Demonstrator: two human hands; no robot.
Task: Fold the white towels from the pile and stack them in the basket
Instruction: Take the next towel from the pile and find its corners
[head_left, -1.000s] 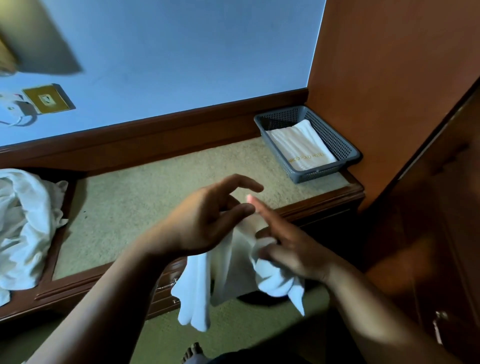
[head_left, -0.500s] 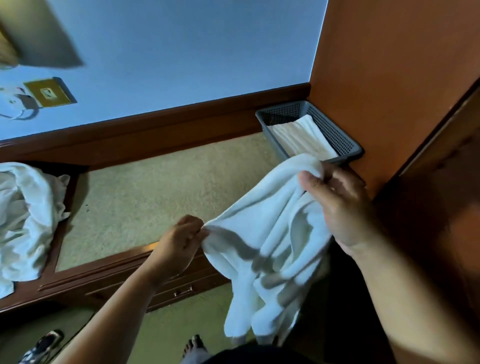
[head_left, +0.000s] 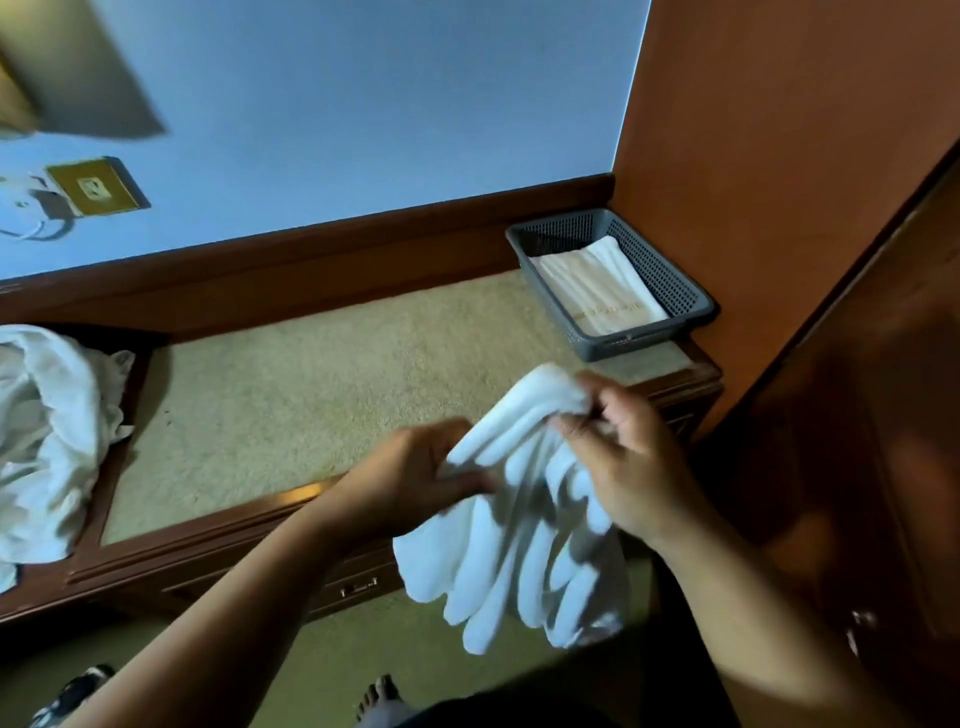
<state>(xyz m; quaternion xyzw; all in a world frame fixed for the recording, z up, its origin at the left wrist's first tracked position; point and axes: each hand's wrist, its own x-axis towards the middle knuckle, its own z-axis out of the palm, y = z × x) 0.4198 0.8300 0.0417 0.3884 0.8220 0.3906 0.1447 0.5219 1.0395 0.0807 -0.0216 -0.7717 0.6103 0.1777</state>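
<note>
Change: since half a second ago the two hands have drawn close together, and the towel, then stretched between them, now hangs bunched in long folds.
Left hand: fingers curled, thumb pressed across the cloth, gripping the towel's left side.
Right hand: fingers bent and pinching the top gather of the same towel; the fingertips are partly blurred.
Gap between hands: small, bridged only by the bunched cloth.
Towel position: in the air over the counter's front edge, its lower end dangling below the drawer front, touching nothing but the hands.
Basket: grey, perforated, at the counter's far right corner against the orange panel, well apart from the hands.
Folded towel: lies flat inside the basket, a band of lettering near its front edge, too small to read.
Pile: rumpled white towels at the counter's left end, spilling over the wooden rim.
Wall socket: brass plate on the blue wall, upper left.
Foot: bare, on the floor below the towel.
</note>
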